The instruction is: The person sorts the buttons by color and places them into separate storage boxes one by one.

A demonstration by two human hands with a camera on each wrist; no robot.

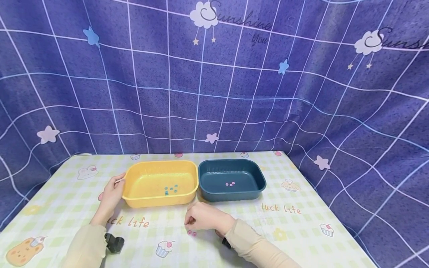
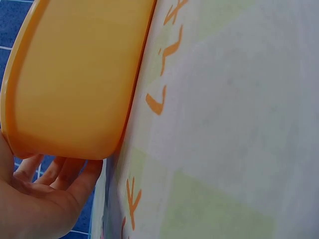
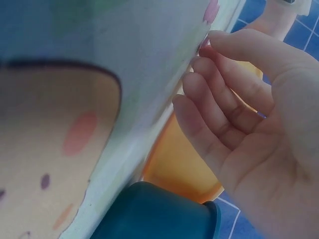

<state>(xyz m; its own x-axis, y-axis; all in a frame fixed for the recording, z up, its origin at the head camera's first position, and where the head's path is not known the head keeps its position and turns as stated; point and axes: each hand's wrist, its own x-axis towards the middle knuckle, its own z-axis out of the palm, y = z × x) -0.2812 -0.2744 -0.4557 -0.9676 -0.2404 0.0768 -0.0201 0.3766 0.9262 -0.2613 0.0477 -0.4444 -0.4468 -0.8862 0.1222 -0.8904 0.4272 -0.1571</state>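
Observation:
At the left end of the yellow bin (image 1: 161,202), my left hand (image 1: 113,191) holds the corner, its fingers (image 2: 88,181) against the end wall and the thumb by the rim. Small teal beads (image 1: 171,188) lie in that bin. My right hand (image 1: 206,216) is low over the cloth before the bins, its thumb and index finger pinching a small pink bead (image 3: 203,44). Two more pink beads (image 1: 192,233) lie on the cloth just below those fingertips. The dark teal bin (image 1: 231,195) stands right of the yellow one with a few pink beads (image 1: 230,184) inside.
A checked tablecloth (image 1: 134,242) with printed cupcakes and lettering covers the table. Behind it hangs a blue curtain (image 1: 151,111) with grid lines and stars. Black wrist-worn devices (image 1: 114,243) sit at both sleeves.

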